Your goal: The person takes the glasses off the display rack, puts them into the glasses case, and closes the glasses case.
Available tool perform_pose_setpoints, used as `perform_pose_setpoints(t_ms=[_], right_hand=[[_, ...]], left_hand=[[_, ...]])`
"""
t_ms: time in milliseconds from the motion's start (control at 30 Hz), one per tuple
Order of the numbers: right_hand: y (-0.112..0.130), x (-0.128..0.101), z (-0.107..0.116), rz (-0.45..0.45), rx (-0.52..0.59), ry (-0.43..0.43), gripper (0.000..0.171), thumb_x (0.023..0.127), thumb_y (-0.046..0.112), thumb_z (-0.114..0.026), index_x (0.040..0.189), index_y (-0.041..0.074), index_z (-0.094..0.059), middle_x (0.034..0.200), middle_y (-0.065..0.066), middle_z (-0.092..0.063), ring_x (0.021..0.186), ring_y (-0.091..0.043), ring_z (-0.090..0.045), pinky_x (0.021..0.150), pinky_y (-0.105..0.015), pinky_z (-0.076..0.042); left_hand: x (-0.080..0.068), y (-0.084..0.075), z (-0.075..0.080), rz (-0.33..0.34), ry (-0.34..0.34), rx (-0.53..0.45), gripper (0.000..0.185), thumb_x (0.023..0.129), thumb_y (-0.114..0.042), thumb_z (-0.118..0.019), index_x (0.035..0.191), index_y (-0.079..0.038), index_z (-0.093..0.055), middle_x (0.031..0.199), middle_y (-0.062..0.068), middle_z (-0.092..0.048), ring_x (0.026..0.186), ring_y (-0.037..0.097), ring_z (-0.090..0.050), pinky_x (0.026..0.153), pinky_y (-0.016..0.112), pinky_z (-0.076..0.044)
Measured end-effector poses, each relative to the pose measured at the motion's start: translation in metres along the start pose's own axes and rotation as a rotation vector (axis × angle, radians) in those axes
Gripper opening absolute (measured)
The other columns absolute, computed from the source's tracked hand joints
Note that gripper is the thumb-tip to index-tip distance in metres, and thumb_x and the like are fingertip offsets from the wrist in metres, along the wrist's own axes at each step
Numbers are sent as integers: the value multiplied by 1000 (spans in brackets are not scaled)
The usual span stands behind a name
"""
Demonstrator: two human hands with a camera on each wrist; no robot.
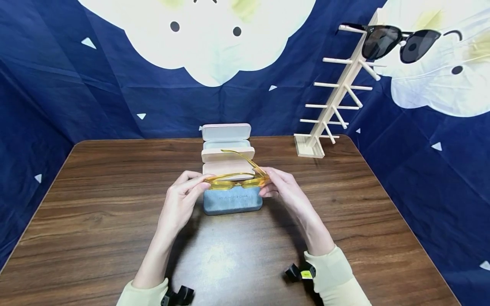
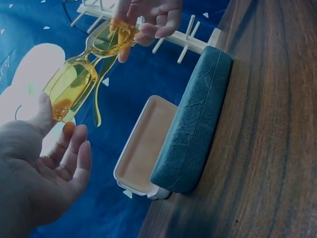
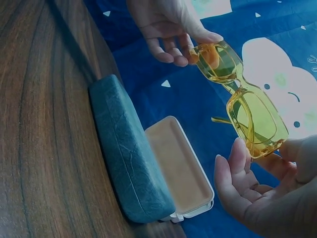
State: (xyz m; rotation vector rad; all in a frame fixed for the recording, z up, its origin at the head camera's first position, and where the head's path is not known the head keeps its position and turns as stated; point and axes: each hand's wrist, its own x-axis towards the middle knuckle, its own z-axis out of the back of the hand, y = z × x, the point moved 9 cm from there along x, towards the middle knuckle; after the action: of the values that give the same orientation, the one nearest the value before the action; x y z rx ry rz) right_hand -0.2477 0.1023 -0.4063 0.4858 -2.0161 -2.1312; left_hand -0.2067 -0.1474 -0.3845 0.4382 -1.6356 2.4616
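Note:
A pair of glasses with a clear yellow frame and yellow lenses (image 1: 252, 182) is held up above the blue glasses case (image 1: 232, 202), temples unfolded and pointing away from me. My left hand (image 1: 183, 197) pinches the left end of the frame between thumb and fingers. At the opposite end, by the hinge, my right hand (image 1: 285, 191) grips the frame. The left wrist view shows the glasses (image 2: 74, 82) from the front, with one temple hanging behind the lenses. Beneath them the blue case (image 3: 130, 148) lies on the table, its surface creased.
Pale cases (image 1: 227, 155) stand behind the blue one, at least one with its lid raised. To the back right rises a wooden peg rack (image 1: 333, 102), with black sunglasses (image 1: 383, 42) on its top pegs. A dark blue cloth (image 1: 95, 93) hangs behind the brown table (image 1: 95, 221).

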Motion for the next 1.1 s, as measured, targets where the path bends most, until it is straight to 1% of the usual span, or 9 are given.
perform_pose_setpoints(t_ms=[100,200,400,567,767,800,900,1000,1100], right_hand=[[-1,0,-2,-1,14,9,50,114,29,-34,148,-5,-49,99,1,-67,74,-8,-66,75,-21,-59],[1,0,-4,7,14,13,55,114,34,-30,149,-5,-47,105,-7,-68,79,-10,-68,78,-23,-60],[3,0,-7,31,-12,29,64,113,45,-26,151,-2,-46,133,-28,-61,99,-21,-72,86,-30,-62],[8,-2,-11,80,-70,77,54,114,35,-33,150,-3,-46,139,-31,-57,109,-30,-70,90,-34,-62],[10,-2,-13,124,-106,104,47,113,24,-37,149,-5,-47,142,-31,-56,121,-51,-61,92,-33,-62],[10,-2,-13,133,-107,105,47,113,23,-38,149,-6,-47,142,-31,-56,121,-51,-60,93,-35,-61],[12,-3,-12,161,-119,99,45,113,20,-39,148,-7,-48,143,-30,-56,120,-43,-63,96,-43,-60],[13,-3,-11,174,-122,86,44,113,21,-40,146,-6,-51,143,-29,-58,117,-27,-67,99,-52,-58],[12,-3,-10,173,-114,75,45,112,24,-41,143,-6,-54,140,-28,-60,114,-13,-67,101,-58,-55]], left_hand=[[-1,0,1,6,-22,-7,21,97,-17,-71,116,-16,-80,108,3,-68,87,2,-54,71,16,-41],[-2,0,1,11,-51,-12,21,96,-17,-72,116,-16,-80,107,3,-67,85,3,-53,69,18,-41],[-4,1,4,28,-112,-49,21,98,-15,-70,116,-11,-80,110,5,-65,93,3,-55,78,12,-43],[-3,3,8,48,-152,-66,22,99,-16,-69,116,-8,-79,110,4,-64,96,3,-56,80,11,-44],[-4,4,8,73,-154,-68,22,99,-18,-69,116,-8,-79,110,2,-63,96,2,-56,80,11,-45],[-4,4,9,76,-153,-69,22,99,-18,-69,116,-9,-79,111,1,-63,96,2,-56,80,11,-45],[-4,4,8,81,-150,-75,22,99,-18,-69,116,-8,-79,111,1,-63,96,3,-56,80,11,-45],[-4,5,8,84,-146,-83,22,99,-18,-69,115,-7,-79,111,1,-63,98,4,-56,82,11,-45],[-4,6,7,84,-146,-94,21,99,-17,-69,114,-6,-79,111,1,-63,98,4,-56,82,13,-45]])
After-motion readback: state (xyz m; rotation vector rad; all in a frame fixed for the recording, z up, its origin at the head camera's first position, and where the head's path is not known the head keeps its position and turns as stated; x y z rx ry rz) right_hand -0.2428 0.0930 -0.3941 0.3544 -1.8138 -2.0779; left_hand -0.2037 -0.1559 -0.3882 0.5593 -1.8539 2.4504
